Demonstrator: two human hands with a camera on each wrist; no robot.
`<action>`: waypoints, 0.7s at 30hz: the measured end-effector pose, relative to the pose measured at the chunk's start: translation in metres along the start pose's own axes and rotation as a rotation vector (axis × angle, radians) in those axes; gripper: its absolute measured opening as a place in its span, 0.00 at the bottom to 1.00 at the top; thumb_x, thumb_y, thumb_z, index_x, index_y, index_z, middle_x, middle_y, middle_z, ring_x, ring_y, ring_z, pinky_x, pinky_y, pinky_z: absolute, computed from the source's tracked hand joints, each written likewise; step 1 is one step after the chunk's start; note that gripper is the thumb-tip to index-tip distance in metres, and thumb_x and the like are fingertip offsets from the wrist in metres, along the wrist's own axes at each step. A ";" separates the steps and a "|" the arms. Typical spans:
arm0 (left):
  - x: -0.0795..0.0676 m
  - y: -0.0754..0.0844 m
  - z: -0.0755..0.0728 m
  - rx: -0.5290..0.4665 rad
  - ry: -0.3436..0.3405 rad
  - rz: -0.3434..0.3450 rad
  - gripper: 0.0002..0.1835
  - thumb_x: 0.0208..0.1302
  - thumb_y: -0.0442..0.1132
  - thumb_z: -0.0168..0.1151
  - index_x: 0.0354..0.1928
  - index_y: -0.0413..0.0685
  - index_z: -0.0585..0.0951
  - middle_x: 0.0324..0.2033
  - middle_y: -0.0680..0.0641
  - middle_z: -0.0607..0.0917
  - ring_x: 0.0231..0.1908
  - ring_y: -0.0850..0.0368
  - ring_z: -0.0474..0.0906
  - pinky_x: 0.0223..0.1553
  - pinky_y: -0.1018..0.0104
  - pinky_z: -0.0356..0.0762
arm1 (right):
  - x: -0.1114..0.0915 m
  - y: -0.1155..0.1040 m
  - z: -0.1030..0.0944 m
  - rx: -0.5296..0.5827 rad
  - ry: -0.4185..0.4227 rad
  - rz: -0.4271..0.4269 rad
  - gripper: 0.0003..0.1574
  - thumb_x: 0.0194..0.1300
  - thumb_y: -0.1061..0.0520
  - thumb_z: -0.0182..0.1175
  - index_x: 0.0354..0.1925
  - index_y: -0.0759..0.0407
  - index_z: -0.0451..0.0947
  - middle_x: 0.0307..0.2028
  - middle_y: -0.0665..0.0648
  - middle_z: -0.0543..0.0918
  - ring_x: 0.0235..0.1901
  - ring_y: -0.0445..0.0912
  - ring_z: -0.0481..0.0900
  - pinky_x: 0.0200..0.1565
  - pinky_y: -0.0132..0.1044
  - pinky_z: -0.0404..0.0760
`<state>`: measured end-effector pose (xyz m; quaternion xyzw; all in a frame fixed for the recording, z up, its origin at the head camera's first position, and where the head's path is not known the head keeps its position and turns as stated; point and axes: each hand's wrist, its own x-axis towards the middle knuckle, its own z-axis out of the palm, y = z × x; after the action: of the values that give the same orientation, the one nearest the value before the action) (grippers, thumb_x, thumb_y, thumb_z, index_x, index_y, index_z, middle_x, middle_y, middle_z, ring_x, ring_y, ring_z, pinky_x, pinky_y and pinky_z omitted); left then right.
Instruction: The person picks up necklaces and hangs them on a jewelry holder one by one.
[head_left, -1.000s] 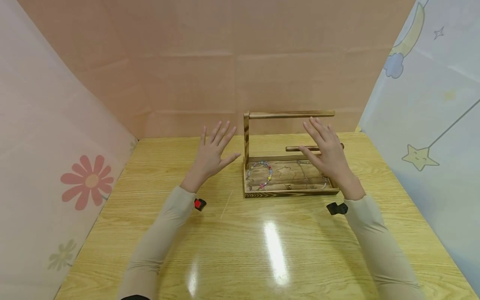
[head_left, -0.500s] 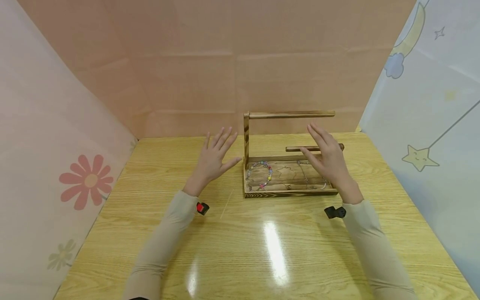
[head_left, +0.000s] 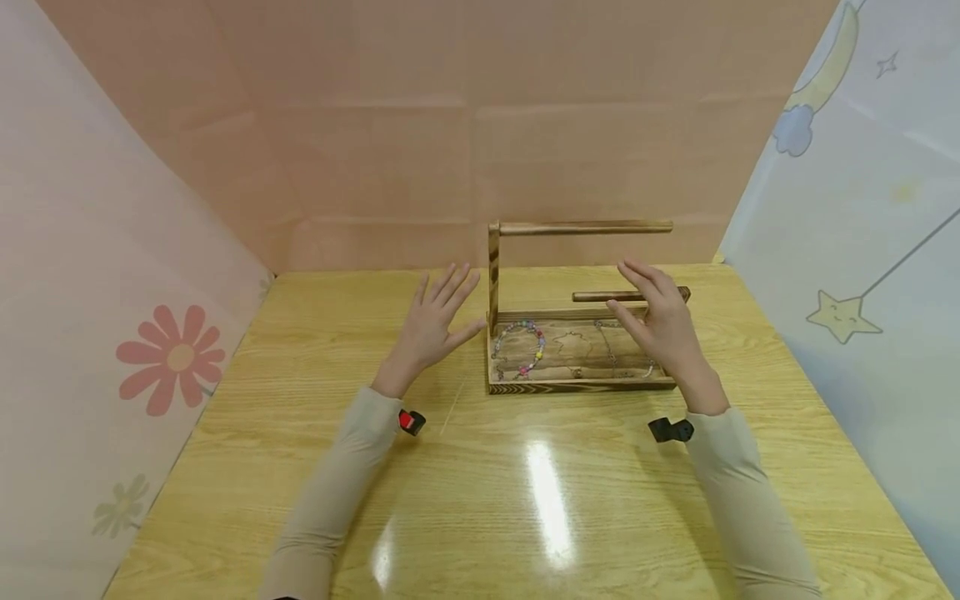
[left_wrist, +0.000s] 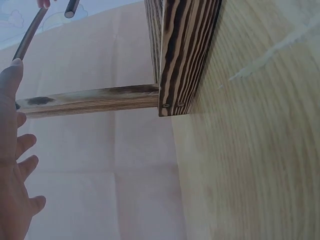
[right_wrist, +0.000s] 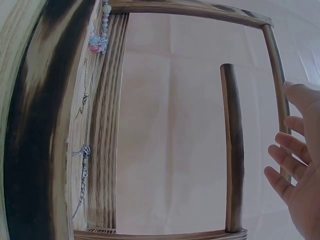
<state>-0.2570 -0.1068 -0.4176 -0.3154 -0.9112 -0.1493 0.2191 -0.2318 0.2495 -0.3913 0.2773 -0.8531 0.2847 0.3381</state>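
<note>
A brown wooden jewellery stand (head_left: 577,387) has a shallow tray with an upper bar (head_left: 585,227) and a shorter lower bar (head_left: 592,296) above it. Inside the tray lie a colourful beaded bracelet (head_left: 539,356) on the left and thin chains (head_left: 607,343) toward the right. My left hand (head_left: 431,329) hovers by the stand's left post, fingers spread and holding nothing. Over the tray's right end is my right hand (head_left: 666,329), partly covering the lower bar in the head view. Its fingers are relaxed, and nothing is between them in the right wrist view.
The stand rests on a light wood table (head_left: 480,500) near its back edge. A plain pinkish-brown backdrop (head_left: 360,150) rises behind it. Patterned white sheets hang at the left (head_left: 75,250) and right (head_left: 892,250).
Both hands have come down slightly toward me. The left has also shifted a little to the right, and the right hand's fingers have drawn closer together. The stand and jewellery stay put.
</note>
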 end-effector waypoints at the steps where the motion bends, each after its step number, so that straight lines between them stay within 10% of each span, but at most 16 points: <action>1: -0.001 0.000 0.001 -0.006 -0.002 -0.004 0.42 0.63 0.72 0.30 0.73 0.57 0.50 0.72 0.52 0.47 0.71 0.50 0.44 0.69 0.44 0.33 | 0.000 0.000 0.000 0.005 0.000 0.005 0.36 0.54 0.64 0.66 0.61 0.62 0.69 0.58 0.64 0.71 0.57 0.59 0.68 0.56 0.53 0.67; 21: -0.010 0.006 0.018 -0.103 -0.044 -0.057 0.44 0.62 0.73 0.30 0.72 0.54 0.53 0.71 0.47 0.56 0.72 0.53 0.43 0.69 0.46 0.33 | -0.010 0.006 0.005 0.105 0.046 0.051 0.28 0.51 0.69 0.67 0.53 0.62 0.77 0.43 0.64 0.77 0.42 0.54 0.71 0.44 0.37 0.67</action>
<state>-0.2516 -0.0996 -0.4370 -0.3033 -0.9155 -0.1954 0.1780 -0.2316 0.2535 -0.4037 0.2662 -0.8356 0.3441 0.3354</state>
